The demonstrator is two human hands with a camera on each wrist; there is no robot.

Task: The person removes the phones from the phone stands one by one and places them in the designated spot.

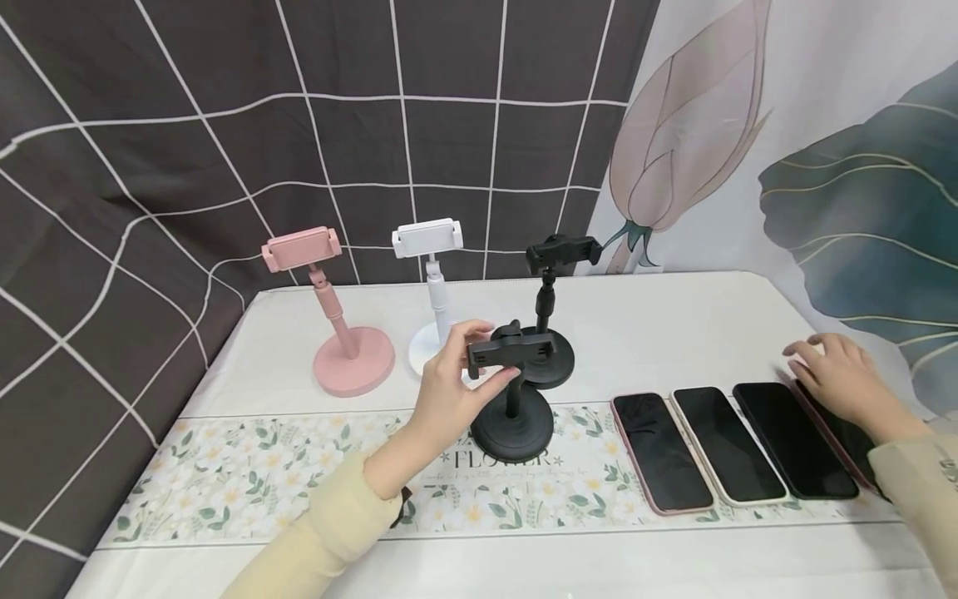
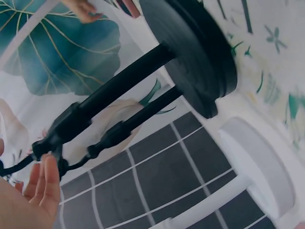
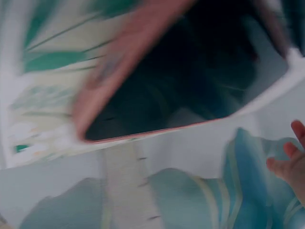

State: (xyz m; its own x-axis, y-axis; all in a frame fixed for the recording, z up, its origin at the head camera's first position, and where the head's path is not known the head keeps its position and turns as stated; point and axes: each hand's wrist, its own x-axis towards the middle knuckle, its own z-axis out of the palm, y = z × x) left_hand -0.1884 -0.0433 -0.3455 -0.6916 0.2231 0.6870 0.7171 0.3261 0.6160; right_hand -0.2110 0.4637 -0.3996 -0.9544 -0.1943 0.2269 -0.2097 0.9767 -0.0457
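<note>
A black phone stand (image 1: 512, 424) with a round base stands at the middle of the table. My left hand (image 1: 452, 383) holds its clamp head (image 1: 511, 353) from the left, thumb below and fingers behind. In the left wrist view the stand's stem (image 2: 124, 76) runs from the base to the fingers (image 2: 45, 183). My right hand (image 1: 841, 374) hovers over the far end of the rightmost phone (image 1: 846, 437), its fingers loosely bent. That phone has a pink edge (image 3: 128, 62) in the right wrist view, and the right fingers (image 3: 286, 164) are apart from it.
A second black stand (image 1: 546, 308) is close behind the first. A white stand (image 1: 437, 295) and a pink stand (image 1: 352, 362) stand further left. Three more phones lie in a row: one pink-edged (image 1: 662, 453), one pale-edged (image 1: 728, 445), one black (image 1: 793, 441). Behind hangs a dark grid cloth (image 1: 359, 141).
</note>
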